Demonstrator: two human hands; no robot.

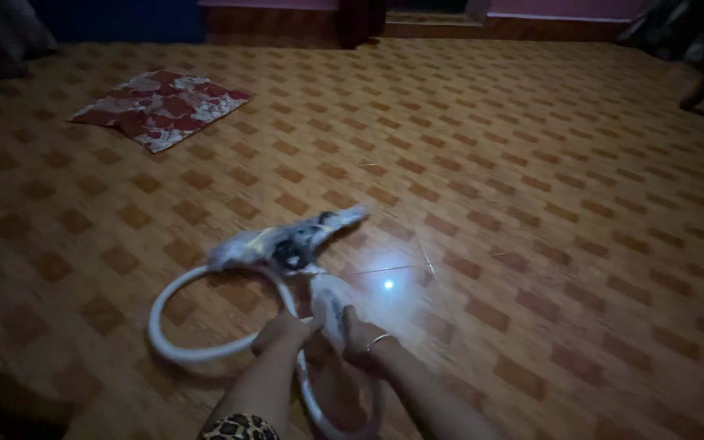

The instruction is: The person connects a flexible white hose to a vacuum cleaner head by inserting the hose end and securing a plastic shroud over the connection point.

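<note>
Gripping white hose (174, 349) low centre: left hand (281, 332) closed on it | right hand (360, 336) clasps its blurred white end | patterned mat (160, 107) upper left on checked floor (547, 204)

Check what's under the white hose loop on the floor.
Under the white hose only the brown checked floor shows, also visible through the loop. Both the left hand and right hand cover the hose where they grip it; motion blur hides detail.

We see no packages, labels, signs or screens anywhere on the checked floor (531, 204) around the patterned red mat (160, 106).
</note>
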